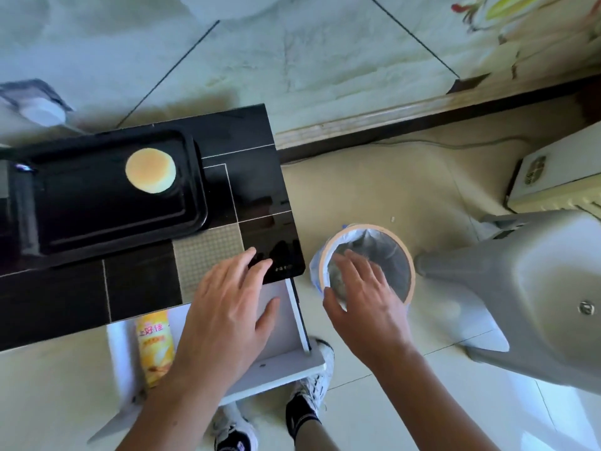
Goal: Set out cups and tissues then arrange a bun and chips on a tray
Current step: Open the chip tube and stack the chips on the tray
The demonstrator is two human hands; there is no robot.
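- The left hand (227, 307), fingers spread and holding nothing, hovers over the open drawer (279, 359), likely reaching for the chips can (154, 346) lying just left of it.
- The right hand (361, 297), fingers apart and empty, hangs above the bin (408, 255).
- The bun (150, 170) already sits on the tray (107, 222), beyond the left hand on the worktop (140, 288).

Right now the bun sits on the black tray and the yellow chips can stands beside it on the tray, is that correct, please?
Not quite: the bun is on the black tray, but the yellow chips can lies in the open drawer below the table, as the head view shows.
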